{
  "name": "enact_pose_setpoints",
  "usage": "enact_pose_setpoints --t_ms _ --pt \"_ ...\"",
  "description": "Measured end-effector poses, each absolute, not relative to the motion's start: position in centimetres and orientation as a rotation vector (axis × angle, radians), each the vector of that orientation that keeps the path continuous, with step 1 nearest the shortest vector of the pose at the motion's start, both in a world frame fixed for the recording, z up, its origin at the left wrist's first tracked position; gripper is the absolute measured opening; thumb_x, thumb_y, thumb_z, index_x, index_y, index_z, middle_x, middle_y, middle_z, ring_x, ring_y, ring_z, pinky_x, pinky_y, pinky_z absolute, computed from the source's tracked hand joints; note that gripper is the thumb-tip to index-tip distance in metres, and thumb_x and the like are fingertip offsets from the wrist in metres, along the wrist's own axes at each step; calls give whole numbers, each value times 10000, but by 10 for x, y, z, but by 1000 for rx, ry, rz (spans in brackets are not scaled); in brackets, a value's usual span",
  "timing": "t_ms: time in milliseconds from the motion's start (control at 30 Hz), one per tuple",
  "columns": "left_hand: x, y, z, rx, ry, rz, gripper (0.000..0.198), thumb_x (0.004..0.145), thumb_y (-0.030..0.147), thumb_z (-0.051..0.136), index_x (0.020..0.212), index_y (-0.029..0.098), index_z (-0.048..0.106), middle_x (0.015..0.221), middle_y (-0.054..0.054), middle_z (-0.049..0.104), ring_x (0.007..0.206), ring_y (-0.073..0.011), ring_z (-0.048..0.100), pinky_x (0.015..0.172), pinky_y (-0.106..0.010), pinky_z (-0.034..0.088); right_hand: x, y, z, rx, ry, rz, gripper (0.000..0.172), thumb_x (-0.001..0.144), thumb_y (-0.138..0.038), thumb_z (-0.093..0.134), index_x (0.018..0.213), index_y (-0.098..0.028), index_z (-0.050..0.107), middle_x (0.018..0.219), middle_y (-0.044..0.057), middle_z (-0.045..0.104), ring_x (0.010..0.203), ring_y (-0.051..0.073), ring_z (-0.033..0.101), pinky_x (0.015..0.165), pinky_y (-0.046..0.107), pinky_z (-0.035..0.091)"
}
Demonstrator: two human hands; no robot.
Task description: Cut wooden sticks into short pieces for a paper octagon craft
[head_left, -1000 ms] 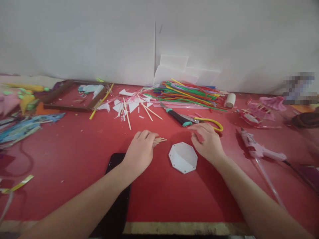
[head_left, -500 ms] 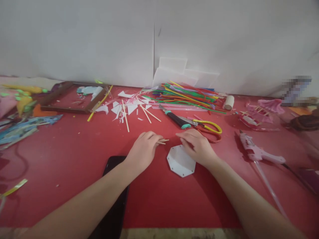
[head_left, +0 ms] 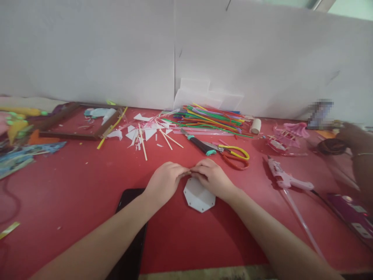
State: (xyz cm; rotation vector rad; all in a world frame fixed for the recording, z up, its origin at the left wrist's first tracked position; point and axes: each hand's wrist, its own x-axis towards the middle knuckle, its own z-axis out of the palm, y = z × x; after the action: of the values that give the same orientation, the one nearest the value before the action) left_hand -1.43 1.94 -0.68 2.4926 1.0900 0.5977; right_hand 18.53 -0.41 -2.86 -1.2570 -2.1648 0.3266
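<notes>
- On the far left, a brown frame [head_left: 70,136] lies on the red worktop [head_left: 175,241], with a yellow strip [head_left: 112,128] across its right side.
- Next, a flat black thing [head_left: 134,249] lies partly under the left arm.
- Behind it, long pale sticks [head_left: 142,144] and white scraps [head_left: 150,132] lie loose, so I think some cutting is already done.
- The left hand [head_left: 164,181] is pinched shut on what looks like short sticks [head_left: 186,174]. Only a thin bit peeks out, so I cannot count them.
- The white plate [head_left: 199,200] lies flat, close in front of both hands. It has its eight-sided shape already, with small dark dots near its edge, maybe holes. No stick stands on the part I can see, so I think much is left to do.
- The right hand [head_left: 211,179] is bent over the plate's far edge. Its fingertips meet the left ones by the sticks. I cannot tell if it grips any.
- Behind the right hand, a cutter knife [head_left: 201,144] and scissors [head_left: 237,152] lie idle.
- Farther right, a pink glue gun [head_left: 287,177] lies on its side, not in use.
- At the far right is another person's hand [head_left: 354,136], blurry.
</notes>
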Motion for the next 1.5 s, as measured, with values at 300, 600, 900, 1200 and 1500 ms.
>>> enact_pose_setpoints --t_ms 300,600,900,1200,1500 --pt "-15 22 -6 2490 1164 595 310 894 63 476 1016 214 718 965 -53 740 886 -219 650 772 -356 533 199 9 -28 -1151 -2058 654 218 885 -154 533 1005 -244 691 910 51 704 884 190 631 830 374 507" --pt "-15 19 -4 2474 1196 599 300 911 71 478 1042 217 706 998 -44 740 921 -195 655 825 -348 539 212 15 -38 -1211 -1466 926 182 864 -377 596 941 -214 618 877 40 671 807 161 639 756 330 525" --pt "-16 17 -12 2439 1311 650 327 934 139 482 1252 128 556 1152 -120 668 1085 -257 590 948 -455 490 215 21 -42 -1104 -1155 1118 265 745 -401 725 890 -219 599 787 -24 625 702 107 606 739 287 503" --pt "-21 15 3 2457 1268 433 486 850 172 627 1312 124 484 1303 -150 588 1234 -306 518 1004 -485 470 211 18 -42 -1082 -1046 1172 297 666 -395 799 850 -216 649 726 -20 645 664 116 599 697 284 498" --pt "-6 32 13 2257 1155 676 247 976 293 422 1110 174 591 1109 -91 652 1023 -211 618 840 -371 537 210 16 -41 -1042 -963 1183 282 710 -345 774 922 -237 622 822 -24 643 744 129 653 805 330 554"
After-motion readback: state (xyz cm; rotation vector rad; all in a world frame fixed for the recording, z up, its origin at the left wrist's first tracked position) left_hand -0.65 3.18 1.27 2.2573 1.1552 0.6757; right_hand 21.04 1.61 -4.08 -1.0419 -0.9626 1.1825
